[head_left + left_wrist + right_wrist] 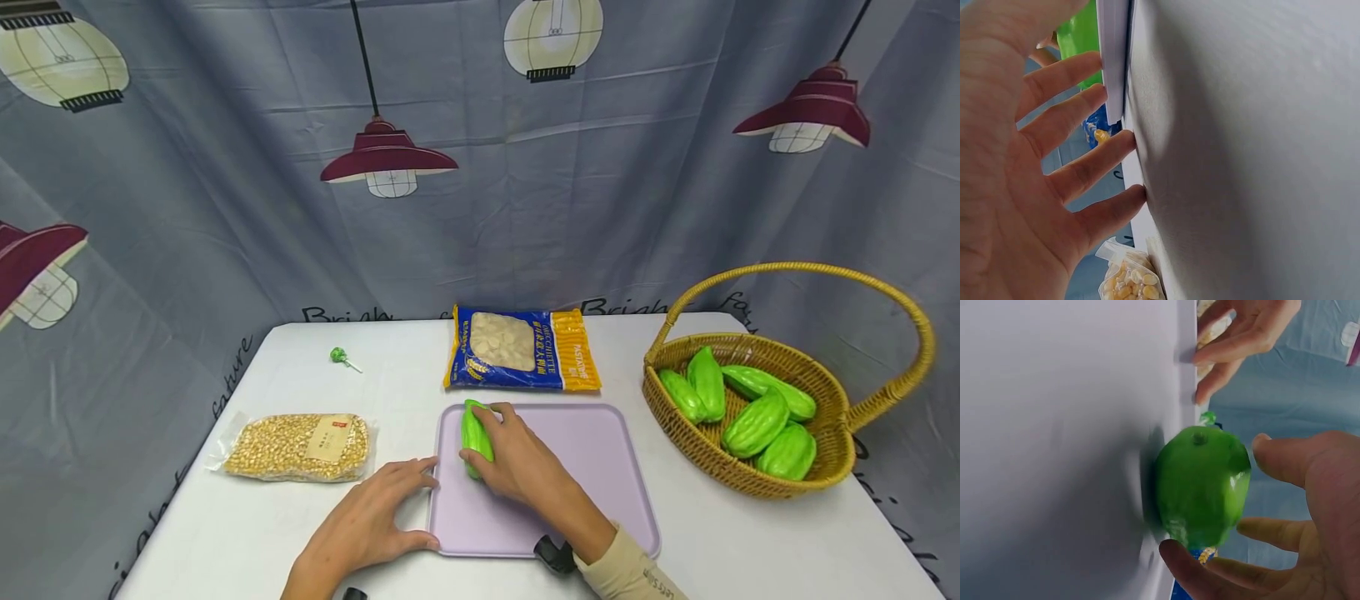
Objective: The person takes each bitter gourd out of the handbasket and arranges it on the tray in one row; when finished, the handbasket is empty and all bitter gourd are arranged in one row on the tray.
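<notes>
A ribbed green gourd [476,437] lies at the left side of a light purple tray [570,533]. Over it is my right hand [521,458], thumb and fingers spread around the gourd. In the right wrist view a small gap shows between the thumb and the gourd [1202,487], while a fingertip is at its lower edge. My left hand [382,512] rests at the tray's left edge, fingers extended and spread. In the left wrist view, fingertips of that hand [1029,175] meet the tray's side [1112,56] and the white table.
On the right stands a wicker basket [686,446] with a tall handle, holding several green gourds [757,423]. Behind the tray lies a blue and yellow pasta bag [517,350]. A clear bag of corn kernels [285,447] and a green lollipop [339,355] lie at left.
</notes>
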Motion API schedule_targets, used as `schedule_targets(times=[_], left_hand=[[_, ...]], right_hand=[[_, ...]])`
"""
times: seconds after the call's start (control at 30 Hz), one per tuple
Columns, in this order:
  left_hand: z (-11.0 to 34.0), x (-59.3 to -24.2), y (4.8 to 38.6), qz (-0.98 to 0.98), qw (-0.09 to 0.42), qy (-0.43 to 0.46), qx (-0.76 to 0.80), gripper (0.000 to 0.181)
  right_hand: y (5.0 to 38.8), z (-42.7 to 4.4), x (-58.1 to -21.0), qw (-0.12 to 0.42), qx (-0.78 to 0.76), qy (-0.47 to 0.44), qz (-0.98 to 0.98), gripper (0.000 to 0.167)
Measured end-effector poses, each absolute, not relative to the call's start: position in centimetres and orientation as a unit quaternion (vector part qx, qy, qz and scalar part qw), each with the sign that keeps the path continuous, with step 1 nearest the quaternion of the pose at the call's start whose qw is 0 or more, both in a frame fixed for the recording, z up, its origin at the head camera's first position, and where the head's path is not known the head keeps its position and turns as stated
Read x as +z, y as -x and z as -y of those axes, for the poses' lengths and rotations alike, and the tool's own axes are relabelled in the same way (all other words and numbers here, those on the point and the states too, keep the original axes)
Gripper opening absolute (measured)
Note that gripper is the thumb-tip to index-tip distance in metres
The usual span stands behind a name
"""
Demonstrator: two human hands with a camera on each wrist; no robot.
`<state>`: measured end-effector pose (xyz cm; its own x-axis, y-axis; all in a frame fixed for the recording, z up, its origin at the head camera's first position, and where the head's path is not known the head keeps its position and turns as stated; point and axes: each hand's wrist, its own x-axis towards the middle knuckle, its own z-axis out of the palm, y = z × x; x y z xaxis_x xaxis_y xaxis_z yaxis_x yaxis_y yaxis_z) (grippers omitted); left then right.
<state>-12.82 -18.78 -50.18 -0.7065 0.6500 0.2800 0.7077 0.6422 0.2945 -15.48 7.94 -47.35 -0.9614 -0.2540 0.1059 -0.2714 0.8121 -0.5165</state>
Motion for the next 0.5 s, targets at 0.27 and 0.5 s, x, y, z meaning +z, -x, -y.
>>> schedule_targets(times=[0.27, 0.5], left_hand=[[18.8, -50.2, 12.8, 0.905, 0.069, 0.37, -0.196, 0.066], [18.8, -50.2, 12.8, 0.905, 0.072, 0.374, -0.189, 0.066]], right_hand=[[15.3, -8.6, -47.4, 0.019, 0.269, -0.136, 0.953, 0.066], [15.2, -10.1, -47.5, 0.042, 0.262, -0.127, 0.956, 0.064]])
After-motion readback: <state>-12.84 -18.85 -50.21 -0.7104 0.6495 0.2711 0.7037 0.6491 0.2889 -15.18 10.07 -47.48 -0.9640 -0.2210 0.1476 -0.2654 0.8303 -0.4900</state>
